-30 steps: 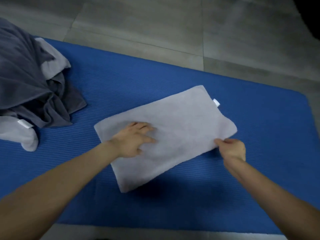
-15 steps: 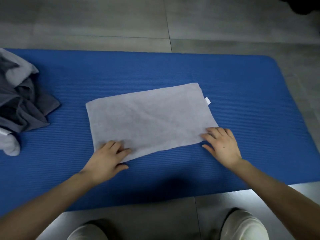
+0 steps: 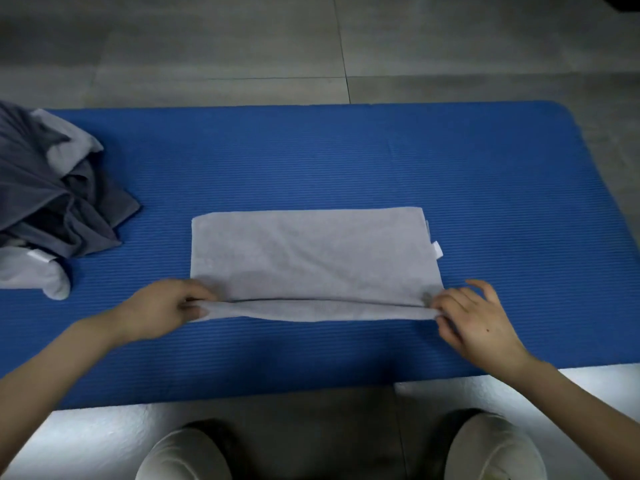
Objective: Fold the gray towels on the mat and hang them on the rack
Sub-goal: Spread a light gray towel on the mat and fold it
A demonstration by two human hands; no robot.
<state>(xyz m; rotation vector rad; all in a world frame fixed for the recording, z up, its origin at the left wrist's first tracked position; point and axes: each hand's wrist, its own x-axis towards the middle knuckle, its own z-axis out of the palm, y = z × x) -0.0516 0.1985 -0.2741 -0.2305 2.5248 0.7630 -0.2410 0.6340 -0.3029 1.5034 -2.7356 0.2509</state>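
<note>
Blue mat [image 3: 346, 161] on tile [image 3: 207, 46] | towel [image 3: 311, 251] lying flat mid-mat | your left hand [image 3: 162, 310] and right hand [image 3: 474, 317] are pinching its near corners | you're starting a fold; next: carrying both evenly to far edge.

I see a gray tiled floor [image 3: 207, 46] with thin seams beyond the fingers [image 3: 188, 289]; nearer than them is a brighter floor patch [image 3: 86, 438], perhaps lamplight.

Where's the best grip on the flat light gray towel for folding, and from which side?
At its two near corners, from the person's side: the light gray towel lies flat, long edge nearest, and left hand and right hand pinch there.
</note>
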